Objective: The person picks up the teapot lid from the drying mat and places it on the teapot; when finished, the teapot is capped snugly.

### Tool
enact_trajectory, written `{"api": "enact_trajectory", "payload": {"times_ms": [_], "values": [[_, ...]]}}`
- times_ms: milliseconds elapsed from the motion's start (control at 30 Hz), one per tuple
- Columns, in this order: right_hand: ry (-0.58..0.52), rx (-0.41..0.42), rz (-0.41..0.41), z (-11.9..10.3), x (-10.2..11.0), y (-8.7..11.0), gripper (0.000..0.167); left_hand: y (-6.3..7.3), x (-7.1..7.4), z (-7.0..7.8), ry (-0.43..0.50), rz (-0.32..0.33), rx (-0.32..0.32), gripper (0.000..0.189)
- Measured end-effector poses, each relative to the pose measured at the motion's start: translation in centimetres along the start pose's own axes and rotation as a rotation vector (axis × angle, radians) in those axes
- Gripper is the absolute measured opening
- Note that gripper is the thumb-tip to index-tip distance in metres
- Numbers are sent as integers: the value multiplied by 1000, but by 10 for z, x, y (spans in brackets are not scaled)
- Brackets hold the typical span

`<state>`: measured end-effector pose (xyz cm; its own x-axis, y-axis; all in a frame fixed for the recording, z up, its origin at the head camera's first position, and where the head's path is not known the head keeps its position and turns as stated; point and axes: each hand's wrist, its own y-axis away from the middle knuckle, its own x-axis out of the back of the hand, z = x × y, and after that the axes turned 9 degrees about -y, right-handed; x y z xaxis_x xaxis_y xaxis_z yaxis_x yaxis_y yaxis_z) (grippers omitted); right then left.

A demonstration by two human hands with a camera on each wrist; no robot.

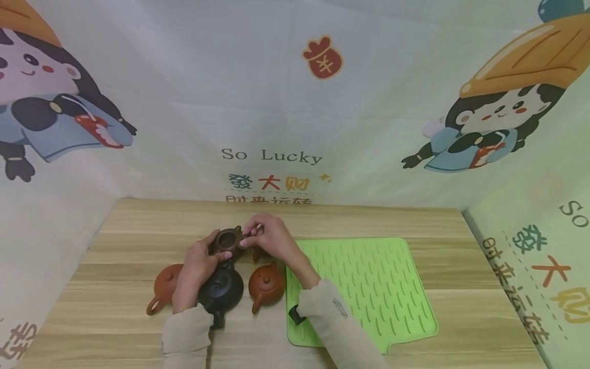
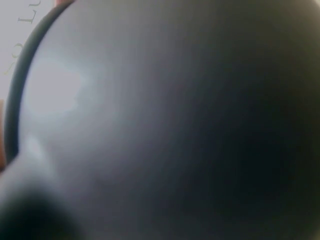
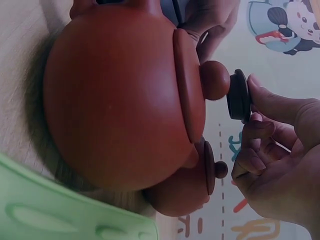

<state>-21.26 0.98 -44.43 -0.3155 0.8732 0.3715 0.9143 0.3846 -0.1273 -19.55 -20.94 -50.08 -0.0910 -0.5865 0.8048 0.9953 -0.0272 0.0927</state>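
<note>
My left hand grips a small dark brown teapot whose round mouth is uncovered and faces up. Just to the right of that mouth, my right hand pinches the teapot's dark lid between thumb and fingers. In the right wrist view the lid appears on edge, apart from any pot. A black teapot stands in front of the brown one, beside my left wrist. Its dark, blurred surface fills most of the left wrist view.
An orange-red teapot with its lid on stands below my right hand. Behind it is another reddish teapot, mostly hidden in the head view. A third orange teapot is partly behind my left wrist. A green ridged mat lies to the right.
</note>
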Motion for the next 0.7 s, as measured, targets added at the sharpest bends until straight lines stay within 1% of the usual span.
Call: {"api": "enact_trajectory", "payload": {"times_ms": [33,67,100,133,167,200,233,267,333,367,400,433,467,500,633,700], "values": [[6,-1,-1,0,-1,-1,17,-3,-2,-4,1,-3,2,78],[9,-3,-2,0,-2,-2,17,-7,-8,-12,-9,10,-15,80],[14,-5,-2,0,-3,-3,17,-10,-11,-17,-15,23,-24,81],[18,-10,-4,0,-4,-4,17,-8,-8,-14,-6,-2,-23,80],[21,-14,-5,-1,-5,-5,16,-6,-5,-10,-6,-6,-21,79],[20,-21,-6,-1,-5,-6,16,-4,-1,-5,1,-29,-15,79],[21,-24,-7,-1,-6,-7,16,-4,-1,-5,-1,-29,-17,78],[20,-24,-7,-1,-6,-7,16,-7,-5,-10,-11,-24,-25,79],[20,-22,-6,-2,-7,-9,16,-8,-5,-11,-3,-40,-8,77],[21,-20,-4,-2,-8,-9,17,-12,-10,-19,-6,-20,-17,79],[20,-20,-3,-2,-8,-10,17,-16,-14,-26,-6,-14,-22,80],[22,-20,-1,-3,-8,-10,17,-18,-17,-30,-8,-10,-25,81],[22,-22,1,-4,-8,-11,17,-17,-17,-30,-8,-7,-27,81],[24,-26,2,-4,-8,-11,17,-13,-14,-25,-6,9,-23,80],[33,-45,-3,-7,-10,-13,16,4,5,3,10,-19,1,76],[41,-51,-5,-7,-11,-15,16,8,9,10,16,-22,5,76]]}}
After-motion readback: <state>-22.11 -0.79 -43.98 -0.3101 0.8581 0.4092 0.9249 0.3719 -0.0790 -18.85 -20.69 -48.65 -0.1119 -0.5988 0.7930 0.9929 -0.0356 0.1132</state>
